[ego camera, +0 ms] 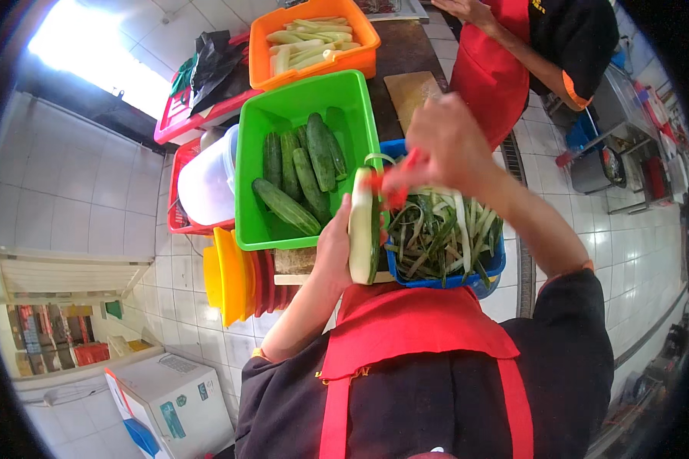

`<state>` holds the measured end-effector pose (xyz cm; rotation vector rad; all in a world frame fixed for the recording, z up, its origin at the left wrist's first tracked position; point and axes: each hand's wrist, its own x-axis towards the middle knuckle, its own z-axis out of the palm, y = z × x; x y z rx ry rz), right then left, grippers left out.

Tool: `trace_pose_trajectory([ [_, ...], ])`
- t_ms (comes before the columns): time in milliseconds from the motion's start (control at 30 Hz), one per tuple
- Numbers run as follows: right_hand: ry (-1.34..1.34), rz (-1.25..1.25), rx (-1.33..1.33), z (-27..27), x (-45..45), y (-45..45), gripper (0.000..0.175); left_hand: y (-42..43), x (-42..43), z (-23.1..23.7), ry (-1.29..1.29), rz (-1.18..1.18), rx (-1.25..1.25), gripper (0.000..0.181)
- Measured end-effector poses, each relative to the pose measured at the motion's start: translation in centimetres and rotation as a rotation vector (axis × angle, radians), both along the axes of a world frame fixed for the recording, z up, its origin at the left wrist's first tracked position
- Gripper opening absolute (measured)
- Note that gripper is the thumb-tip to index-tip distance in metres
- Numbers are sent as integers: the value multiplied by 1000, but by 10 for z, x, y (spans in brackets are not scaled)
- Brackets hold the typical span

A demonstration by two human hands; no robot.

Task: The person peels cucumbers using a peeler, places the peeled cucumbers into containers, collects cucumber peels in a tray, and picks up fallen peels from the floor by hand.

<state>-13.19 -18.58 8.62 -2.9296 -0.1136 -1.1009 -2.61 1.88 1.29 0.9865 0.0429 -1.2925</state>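
My left hand [337,244] grips a partly peeled cucumber [360,235], held upright in front of my apron. Pale flesh shows along most of it, and a dark green strip of skin runs down its right side. My right hand [451,149], blurred, is closed around a red peeler [399,178] at the cucumber's upper end. A curl of peel [379,158] stands beside that end. Just beyond my left hand, a green plastic tub [250,189] holds several unpeeled cucumbers [320,152]. Under my right hand, a blue basket [436,281] is heaped with peel strips [436,235].
An orange tub [316,77] of peeled cucumbers stands behind the green one. A cutting board [411,94] lies on the dark table [402,43]. Another person in a red apron [488,74] stands at the far right. A white bucket [206,178] and yellow stacked plastic [229,275] are at the left.
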Motion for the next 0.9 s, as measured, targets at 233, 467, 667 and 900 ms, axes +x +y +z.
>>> trace_pose_trajectory([
  [233, 3, 10, 44, -37, 5, -23, 59, -1, -12, 14, -44, -61, 11, 41],
  [467, 15, -38, 12, -10, -2, 6, 59, -2, -2, -5, -158, 114, 56, 40],
  [667, -62, 33, 45, -38, 8, -22, 58, -4, -7, 8, -109, 6, 110, 39],
  [900, 78, 83, 91, -13, -4, 18, 59, -5, 2, -13, -82, 4, -18, 45],
])
